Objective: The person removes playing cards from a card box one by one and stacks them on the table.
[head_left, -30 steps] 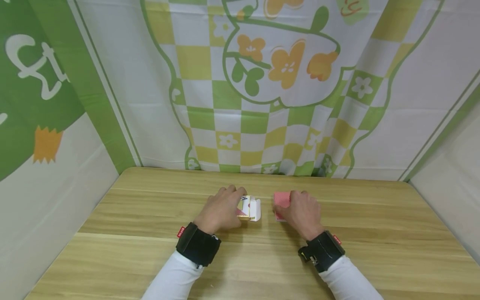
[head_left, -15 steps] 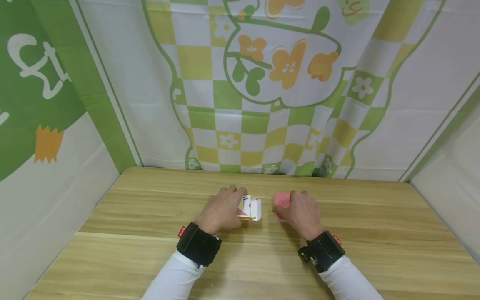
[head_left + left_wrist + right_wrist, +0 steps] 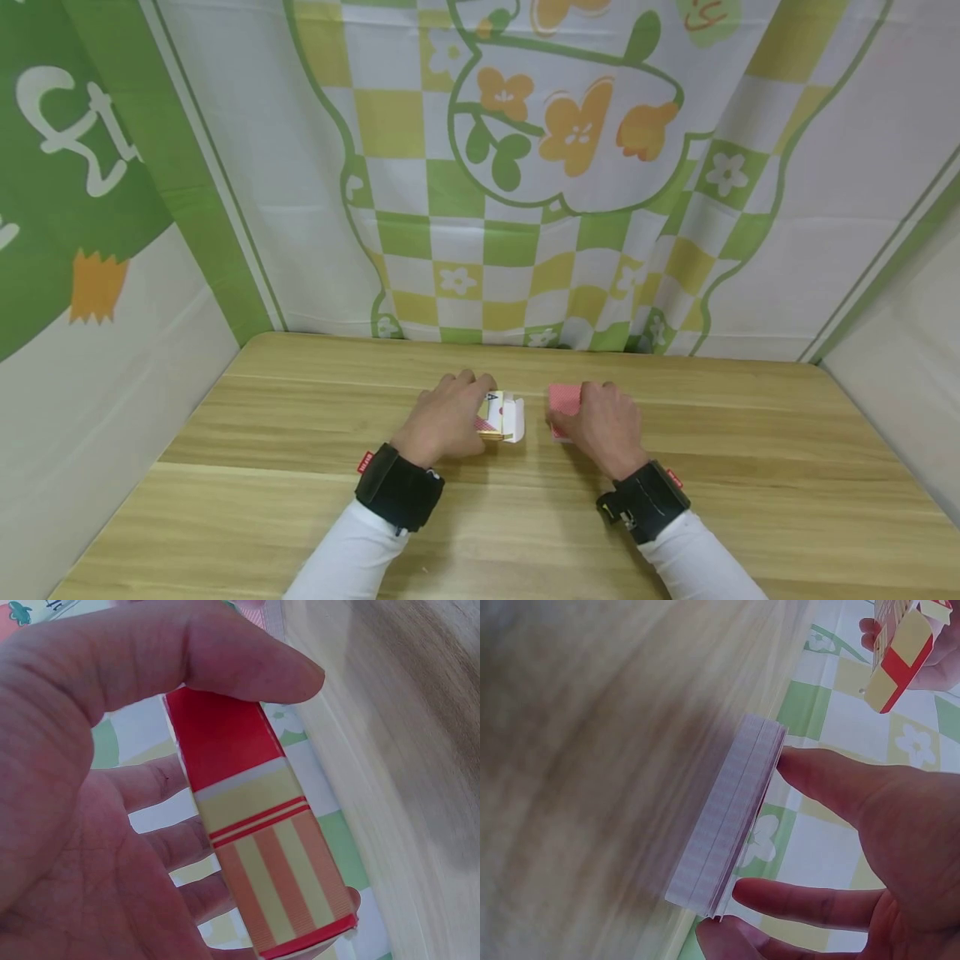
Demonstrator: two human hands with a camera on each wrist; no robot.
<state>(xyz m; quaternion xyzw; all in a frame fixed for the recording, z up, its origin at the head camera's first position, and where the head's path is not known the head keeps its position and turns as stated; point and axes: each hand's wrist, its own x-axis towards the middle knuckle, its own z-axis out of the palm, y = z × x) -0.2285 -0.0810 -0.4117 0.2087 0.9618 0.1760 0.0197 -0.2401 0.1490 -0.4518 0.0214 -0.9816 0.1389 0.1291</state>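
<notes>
My left hand (image 3: 444,419) holds a playing-card box (image 3: 491,417) with its flap end pointing right, toward the other hand. In the left wrist view, the box's narrow side (image 3: 255,825) shows red, cream and orange stripes; the thumb lies across its red part and the fingers reach behind. Across a small gap, my right hand (image 3: 603,423) grips a deck of playing cards (image 3: 564,398) with a red patterned back. The right wrist view shows the deck's white layered edge (image 3: 727,817) between thumb and fingertips, close to the tabletop. Whether cards are inside the box is hidden.
A wooden table (image 3: 300,517) lies under both hands. Behind its far edge hangs a checkered cloth (image 3: 510,242) with flowers, and pale fabric stands at both sides. Black straps, such as the left one (image 3: 399,487), wrap both wrists.
My left hand and the box have shifted very slightly right, toward the deck. My right hand keeps its grip on the cards in practically the same place.
</notes>
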